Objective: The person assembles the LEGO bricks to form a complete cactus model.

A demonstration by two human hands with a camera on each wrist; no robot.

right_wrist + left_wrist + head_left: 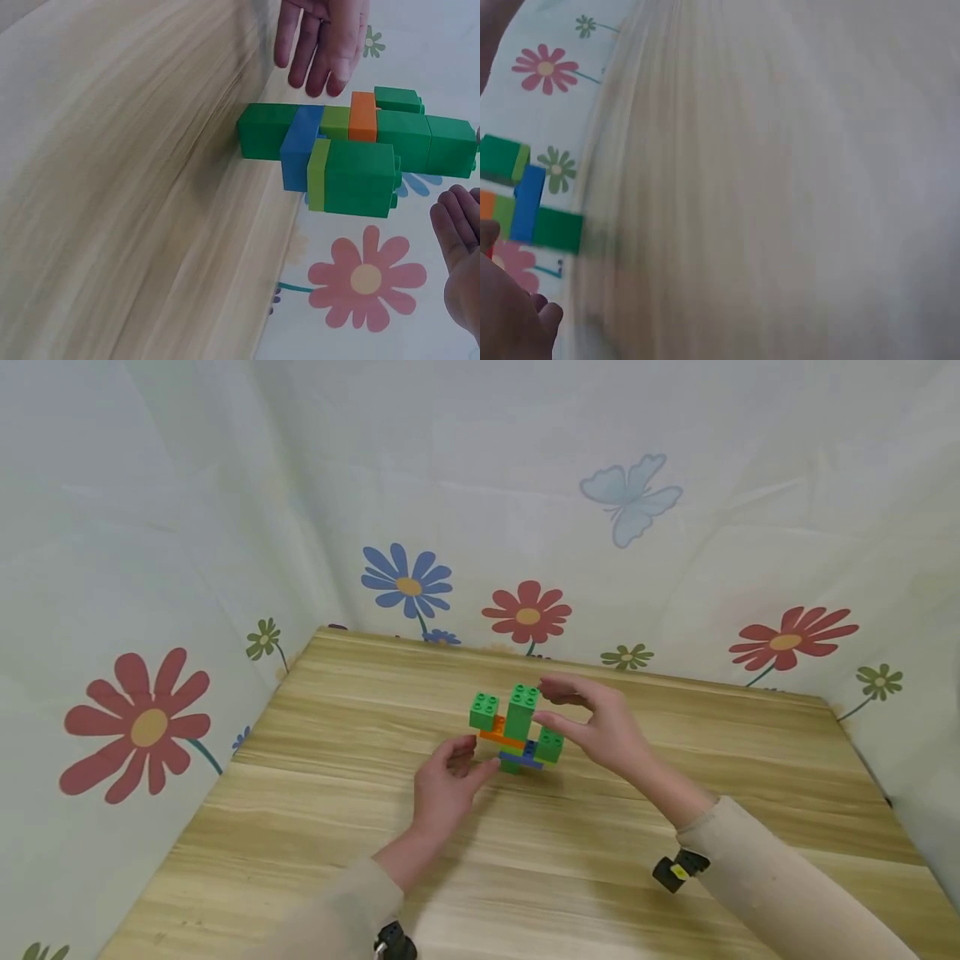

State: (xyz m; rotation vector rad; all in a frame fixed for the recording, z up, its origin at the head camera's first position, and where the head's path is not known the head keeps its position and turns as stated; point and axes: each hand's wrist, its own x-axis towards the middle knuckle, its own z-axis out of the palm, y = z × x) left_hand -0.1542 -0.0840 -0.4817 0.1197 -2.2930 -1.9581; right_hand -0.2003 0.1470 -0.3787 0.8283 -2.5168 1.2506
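Note:
A tower of toy building bricks (518,718) stands upright on the table. Its base brick (267,131) is green, with a blue plate (302,146), a lime piece and an orange plate (363,116) above. Green bricks top the middle and both sides. My left hand (444,785) is low on the tower's left side, fingers loosely bent and holding nothing. At the upper right, my right hand (600,722) curves beside the tall middle stack, its thumb close to it. Whether that thumb touches the stack, I cannot tell. The left wrist view catches only part of the tower.
The wood-grain table (322,827) spreads around the tower. Behind it and along the sides hangs a pale cloth (480,485) printed with flowers and a butterfly. Black wrist cameras (675,870) sit on both sleeves.

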